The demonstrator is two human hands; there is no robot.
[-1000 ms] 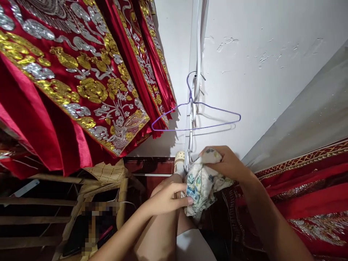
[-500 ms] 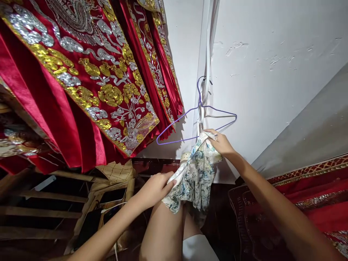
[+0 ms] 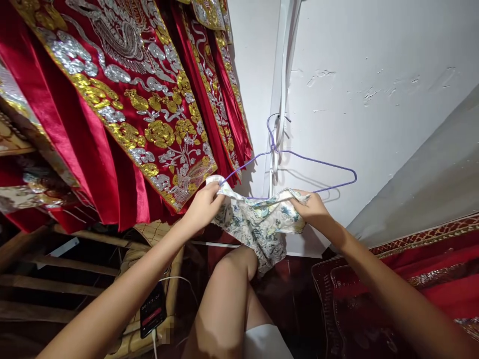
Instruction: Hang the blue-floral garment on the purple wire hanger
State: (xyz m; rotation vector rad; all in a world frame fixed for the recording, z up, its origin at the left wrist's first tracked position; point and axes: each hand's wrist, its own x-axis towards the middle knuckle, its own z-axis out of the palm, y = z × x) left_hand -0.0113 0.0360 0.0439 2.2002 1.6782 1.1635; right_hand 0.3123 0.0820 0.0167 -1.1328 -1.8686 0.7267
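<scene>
A light floral-print garment, white with blue-green figures, is stretched sideways between my hands. My left hand pinches the left end of its top edge. That end covers the left corner of a purple wire hanger. The right part of the top edge is gripped by my right hand, near the hanger's lower bar. On the right, the hanger's corner is uncovered. The hanger's hook hangs by a white strap against the wall. The garment's lower folds droop in front of my knee.
Red costumes with gold and silver embroidery hang at the upper left. A wooden slatted chair with a lit phone and a cable stands at the lower left. Red trimmed fabric lies at the lower right, below the white wall.
My left hand has moved up and left, bringing the garment's left end to the hanger's left corner. My right hand has shifted slightly right and down. The garment is spread wider, and the hanger has turned.
</scene>
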